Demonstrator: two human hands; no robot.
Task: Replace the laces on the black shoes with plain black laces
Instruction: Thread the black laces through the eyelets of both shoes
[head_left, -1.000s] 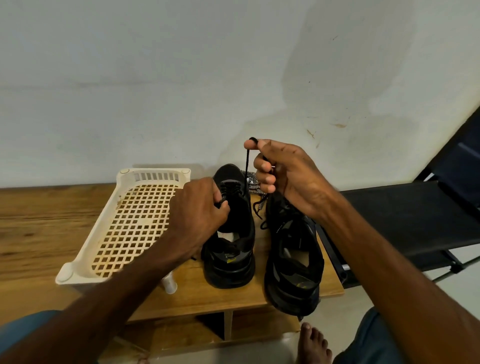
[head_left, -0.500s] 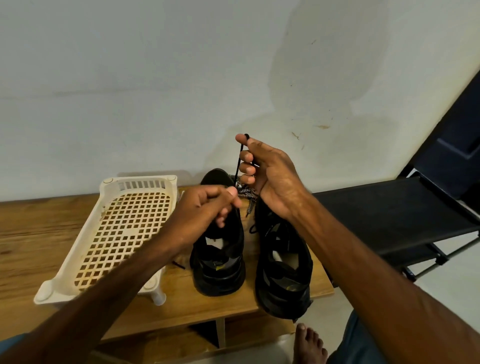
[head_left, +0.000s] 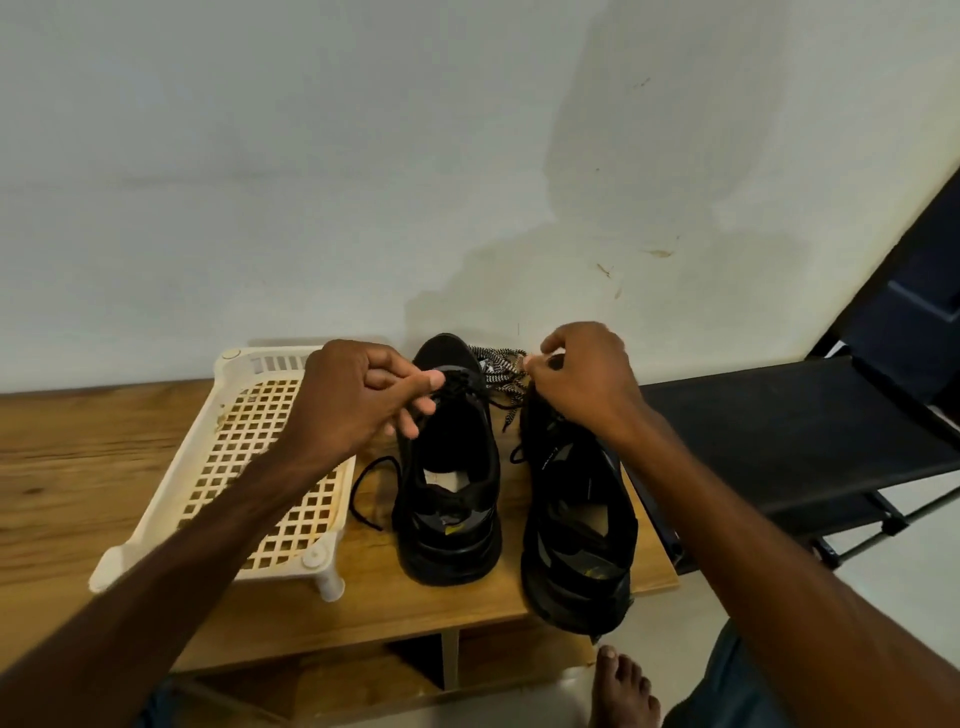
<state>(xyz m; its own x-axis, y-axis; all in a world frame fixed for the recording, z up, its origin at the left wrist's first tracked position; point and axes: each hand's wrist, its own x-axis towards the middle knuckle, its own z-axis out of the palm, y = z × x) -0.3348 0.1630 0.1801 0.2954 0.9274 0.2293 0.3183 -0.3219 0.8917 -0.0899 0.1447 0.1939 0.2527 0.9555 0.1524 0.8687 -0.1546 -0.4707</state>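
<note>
Two black shoes stand heel-toward-me on the wooden table. My left hand hovers over the lace area of the left shoe, thumb and fingers pinched at the plain black lace threaded there. One loose end of that lace lies on the table left of the shoe. My right hand is over the toe of the right shoe, fingers pinching a black lace end. A black-and-white patterned lace lies bunched behind and between the shoes.
A cream plastic lattice rack sits on the table left of the shoes. A black folding chair stands right of the table. The white wall is close behind. My bare foot rests on the floor below the table edge.
My right hand has dropped from holding the lace end high above the shoes down to the toe of the right shoe. My left hand lifted slightly and shifted toward the left shoe's eyelets.
</note>
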